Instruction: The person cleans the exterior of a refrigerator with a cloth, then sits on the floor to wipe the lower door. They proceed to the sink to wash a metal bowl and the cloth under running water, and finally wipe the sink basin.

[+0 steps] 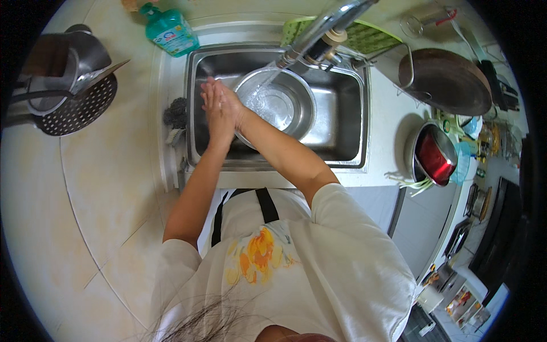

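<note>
My left hand (215, 112) and my right hand (231, 101) are pressed palm to palm, fingers stretched out. Neither holds an object. They are over the left part of the stainless steel sink (339, 124), beside the left rim of a round metal basin (311, 104). Water (267, 79) runs from the chrome faucet (318, 32) into this basin, where the surface looks stirred up. The right wrist and forearm pass over the basin's near left side. The inner faces of both palms are hidden.
A green pump bottle (174, 36) stands behind the sink's left corner. Left of the sink lie a steel wool scourer (175, 113) and a small brush (174, 137). A perforated skimmer (85, 107) hangs at far left. A pan (444, 81) and a red bowl (431, 156) are at right.
</note>
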Demonstrator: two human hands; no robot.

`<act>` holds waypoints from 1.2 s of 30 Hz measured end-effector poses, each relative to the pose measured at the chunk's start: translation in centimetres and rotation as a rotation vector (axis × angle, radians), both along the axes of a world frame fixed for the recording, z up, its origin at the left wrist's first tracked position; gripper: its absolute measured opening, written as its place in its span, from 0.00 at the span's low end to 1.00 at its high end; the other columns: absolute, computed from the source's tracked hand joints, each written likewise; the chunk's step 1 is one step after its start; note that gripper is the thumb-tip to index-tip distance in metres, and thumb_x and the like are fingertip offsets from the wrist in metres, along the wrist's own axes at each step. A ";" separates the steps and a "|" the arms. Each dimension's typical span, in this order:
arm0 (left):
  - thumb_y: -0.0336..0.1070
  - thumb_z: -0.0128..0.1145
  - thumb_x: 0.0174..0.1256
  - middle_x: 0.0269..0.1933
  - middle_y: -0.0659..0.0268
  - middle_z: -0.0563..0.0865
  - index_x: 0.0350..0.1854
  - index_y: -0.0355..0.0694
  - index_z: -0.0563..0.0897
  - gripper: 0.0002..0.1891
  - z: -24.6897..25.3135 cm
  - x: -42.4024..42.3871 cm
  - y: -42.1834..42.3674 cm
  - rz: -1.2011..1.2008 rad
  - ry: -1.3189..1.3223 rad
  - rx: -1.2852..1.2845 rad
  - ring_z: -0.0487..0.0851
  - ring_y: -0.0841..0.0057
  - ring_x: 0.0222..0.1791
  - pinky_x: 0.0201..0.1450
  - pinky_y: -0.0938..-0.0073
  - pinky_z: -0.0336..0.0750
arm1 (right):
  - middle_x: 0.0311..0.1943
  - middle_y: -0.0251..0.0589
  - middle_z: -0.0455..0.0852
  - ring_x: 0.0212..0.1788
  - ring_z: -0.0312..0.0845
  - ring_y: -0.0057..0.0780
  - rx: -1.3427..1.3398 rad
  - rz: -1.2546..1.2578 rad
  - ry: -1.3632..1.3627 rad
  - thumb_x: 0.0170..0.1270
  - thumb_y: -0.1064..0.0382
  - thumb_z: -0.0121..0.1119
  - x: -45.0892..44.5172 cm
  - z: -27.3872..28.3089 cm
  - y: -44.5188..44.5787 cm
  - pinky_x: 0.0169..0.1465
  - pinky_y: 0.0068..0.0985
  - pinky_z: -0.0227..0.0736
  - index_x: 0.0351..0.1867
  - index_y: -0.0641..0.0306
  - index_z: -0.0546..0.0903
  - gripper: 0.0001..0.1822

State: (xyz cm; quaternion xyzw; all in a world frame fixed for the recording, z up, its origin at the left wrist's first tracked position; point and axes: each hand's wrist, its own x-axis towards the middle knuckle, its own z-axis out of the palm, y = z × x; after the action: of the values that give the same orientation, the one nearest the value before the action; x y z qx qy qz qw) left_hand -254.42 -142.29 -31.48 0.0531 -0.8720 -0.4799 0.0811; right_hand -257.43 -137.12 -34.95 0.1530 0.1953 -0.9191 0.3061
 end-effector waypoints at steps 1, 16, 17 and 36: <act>0.51 0.35 0.74 0.73 0.51 0.55 0.71 0.41 0.60 0.28 -0.6 -1.2 -0.3 -0.047 -0.007 0.046 0.49 0.56 0.74 0.73 0.61 0.47 | 0.62 0.25 0.72 0.60 0.67 0.25 -0.124 0.032 0.036 0.67 0.37 0.46 -0.2 -2.9 0.5 0.61 0.34 0.62 0.64 0.39 0.69 0.27; 0.51 0.32 0.74 0.72 0.47 0.57 0.71 0.45 0.61 0.27 -0.8 -2.3 -3.9 0.124 -0.098 0.113 0.50 0.43 0.72 0.73 0.54 0.44 | 0.66 0.29 0.68 0.66 0.63 0.30 -0.093 0.261 0.102 0.71 0.41 0.40 3.8 4.6 1.0 0.68 0.37 0.55 0.66 0.46 0.67 0.26; 0.50 0.33 0.74 0.72 0.46 0.58 0.71 0.45 0.62 0.27 -1.0 -2.2 -4.0 0.113 -0.045 -0.012 0.51 0.43 0.71 0.73 0.54 0.45 | 0.66 0.30 0.68 0.67 0.62 0.30 -0.143 0.253 0.100 0.71 0.42 0.40 3.3 3.8 1.0 0.69 0.37 0.55 0.67 0.46 0.66 0.26; 0.41 0.42 0.71 0.72 0.45 0.56 0.70 0.35 0.59 0.27 4.4 -1.7 0.8 -0.074 0.240 -0.270 0.52 0.52 0.73 0.73 0.61 0.49 | 0.64 0.35 0.70 0.61 0.68 0.32 -0.221 -0.039 0.137 0.73 0.44 0.40 -4.1 6.3 2.0 0.66 0.36 0.61 0.67 0.48 0.65 0.26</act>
State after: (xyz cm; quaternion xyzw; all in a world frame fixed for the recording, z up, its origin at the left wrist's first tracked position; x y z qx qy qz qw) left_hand -256.14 -141.46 -27.06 -0.0479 -0.9140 -0.3638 0.1733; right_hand -261.54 -135.13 -28.69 0.0589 0.1103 -0.9492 0.2889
